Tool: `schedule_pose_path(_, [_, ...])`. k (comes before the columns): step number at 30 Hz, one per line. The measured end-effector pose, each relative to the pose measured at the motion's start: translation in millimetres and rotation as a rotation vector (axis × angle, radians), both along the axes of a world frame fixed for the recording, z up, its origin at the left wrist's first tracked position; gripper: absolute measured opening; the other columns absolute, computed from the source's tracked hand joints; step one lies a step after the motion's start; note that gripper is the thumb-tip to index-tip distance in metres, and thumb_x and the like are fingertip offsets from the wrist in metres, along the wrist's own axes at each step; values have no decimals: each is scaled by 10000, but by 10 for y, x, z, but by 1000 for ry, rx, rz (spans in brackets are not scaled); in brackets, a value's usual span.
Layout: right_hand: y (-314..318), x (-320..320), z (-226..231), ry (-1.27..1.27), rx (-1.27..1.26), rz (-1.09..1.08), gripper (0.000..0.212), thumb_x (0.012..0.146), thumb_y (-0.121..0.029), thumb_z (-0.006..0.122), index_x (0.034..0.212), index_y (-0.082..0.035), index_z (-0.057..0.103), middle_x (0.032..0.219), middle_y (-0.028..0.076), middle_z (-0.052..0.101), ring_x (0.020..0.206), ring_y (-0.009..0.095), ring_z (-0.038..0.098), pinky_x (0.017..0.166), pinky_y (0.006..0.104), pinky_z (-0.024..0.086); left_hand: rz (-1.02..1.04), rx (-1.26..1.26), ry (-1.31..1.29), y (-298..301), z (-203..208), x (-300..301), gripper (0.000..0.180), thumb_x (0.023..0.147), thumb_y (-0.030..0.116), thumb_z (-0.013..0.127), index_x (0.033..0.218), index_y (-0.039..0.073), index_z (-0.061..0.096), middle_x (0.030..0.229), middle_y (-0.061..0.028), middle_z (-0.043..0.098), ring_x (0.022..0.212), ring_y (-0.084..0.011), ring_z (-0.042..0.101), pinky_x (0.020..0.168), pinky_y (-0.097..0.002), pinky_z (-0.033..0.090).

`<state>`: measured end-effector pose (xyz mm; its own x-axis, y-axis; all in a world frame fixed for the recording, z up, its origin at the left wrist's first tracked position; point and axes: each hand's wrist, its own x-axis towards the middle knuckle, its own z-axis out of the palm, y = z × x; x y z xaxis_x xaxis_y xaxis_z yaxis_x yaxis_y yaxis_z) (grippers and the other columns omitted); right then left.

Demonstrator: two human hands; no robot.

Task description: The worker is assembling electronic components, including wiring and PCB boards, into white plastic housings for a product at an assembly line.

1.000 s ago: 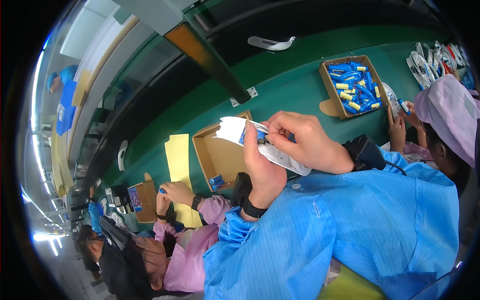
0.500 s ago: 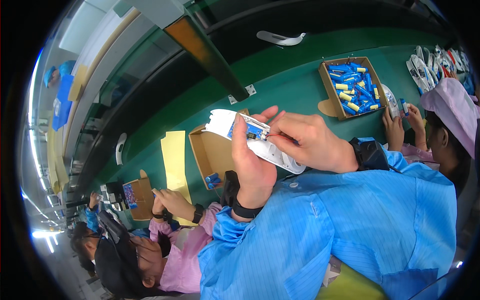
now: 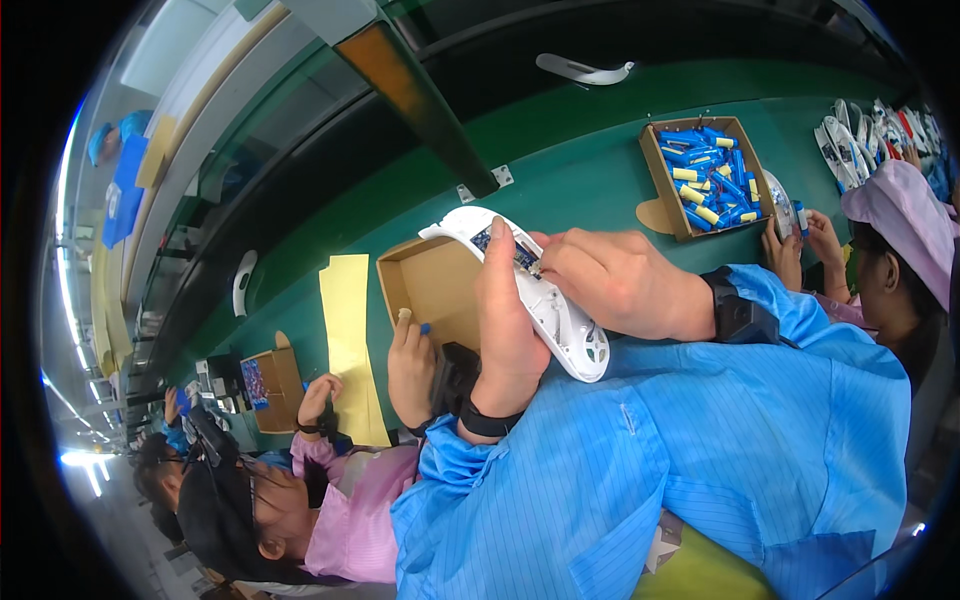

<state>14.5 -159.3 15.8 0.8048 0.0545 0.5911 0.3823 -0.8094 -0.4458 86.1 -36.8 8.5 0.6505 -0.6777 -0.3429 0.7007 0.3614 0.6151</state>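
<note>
At the left-hand end of the green work surface (image 3: pixel 570 180), a curved white piece (image 3: pixel 243 285) lies by the far edge, with a small carton (image 3: pixel 284 397) nearer the front. Next, yellow sheets (image 3: pixel 346 340) run toward the near edge, a co-worker's hand (image 3: pixel 319 396) at their left side; that person's other hand (image 3: pixel 410 368) is raised before a shallow cardboard tray (image 3: pixel 425 285). In front of the tray's right side, held above the surface's near edge, is an open white shell (image 3: pixel 572 335), tilted, its vented end toward the body. The person's left hand (image 3: pixel 508 335) grasps it, thumb laid across a blue circuit board (image 3: pixel 524 257). The right hand (image 3: pixel 622 285) gathers its fingertips at the board; from where I stand, I cannot tell whether they pinch anything. The step in hand appears to be fine fingerwork inside the shell; the next move seems to call for a steady left grip and a light right touch. Farther right stands a box of blue cells (image 3: pixel 663 172), and white shells (image 3: pixel 850 150) crowd the surface's right-hand end.
</note>
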Motion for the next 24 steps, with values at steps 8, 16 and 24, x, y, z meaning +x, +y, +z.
schedule_pose_path(8, [116, -22, -105, -66, 61, -51, 159, 691, 46, 637, 822, 38, 547, 747, 153, 589, 608, 266, 603, 519, 322, 502, 30, 127, -85, 25, -64, -49, 456, 955, 461, 416, 866, 34, 550, 786, -50, 567, 716, -107, 547, 636, -247, 444])
schedule_pose_path(16, [103, -61, -150, 35, 104, -60, 193, 689, 36, 650, 855, 28, 551, 795, 147, 596, 650, 270, 606, 549, 320, 500, 26, 93, -69, 18, -132, -100, 340, 962, 428, 421, 933, 116, 553, 814, -8, 594, 723, -89, 574, 630, -248, 476])
schedule_pose_path(24, [-2, 61, -336, 202, 526, -139, 911, 658, -303, 802, 1357, -13, 295, 1104, 201, 538, 1024, 359, 559, 907, 378, 435, 274, -4, -95, -248, -181, 211, 594, 947, 536, 349, 998, -31, 516, 1034, -180, 584, 1017, -267, 560, 900, -389, 442])
